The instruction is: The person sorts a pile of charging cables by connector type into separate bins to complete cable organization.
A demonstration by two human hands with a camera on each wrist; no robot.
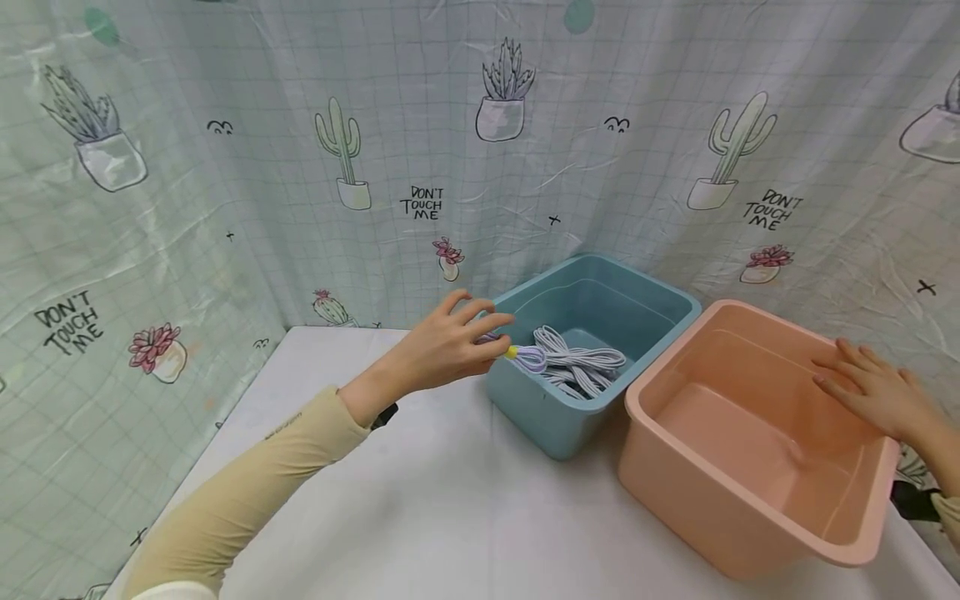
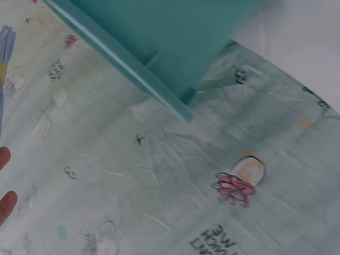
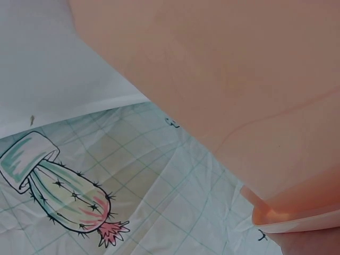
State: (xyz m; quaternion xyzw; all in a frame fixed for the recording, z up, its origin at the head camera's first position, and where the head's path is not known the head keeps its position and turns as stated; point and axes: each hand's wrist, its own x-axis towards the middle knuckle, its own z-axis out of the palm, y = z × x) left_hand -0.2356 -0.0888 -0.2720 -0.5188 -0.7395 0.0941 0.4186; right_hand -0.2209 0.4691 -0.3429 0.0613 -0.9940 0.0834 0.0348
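My left hand [image 1: 465,340] pinches a pale lilac bundled cable [image 1: 531,360] with a yellow band round it. The bundle hangs over the near left rim of the blue bin [image 1: 525,417], where several white coiled cables [image 1: 581,360] lie. At the left edge of the left wrist view, the cable's loops [image 2: 6,45] show beside two fingertips [image 2: 6,206]. On the right, my right hand [image 1: 877,387] rests over the far right rim of the pink bin [image 1: 708,487], fingers spread and fairly straight. Only a bit of that hand [image 3: 313,243] shows in the right wrist view.
The two bins stand side by side on a white table [image 1: 442,508], the pink one nearer. A curtain [image 1: 405,108] printed with cacti hangs behind and to the left of the table.
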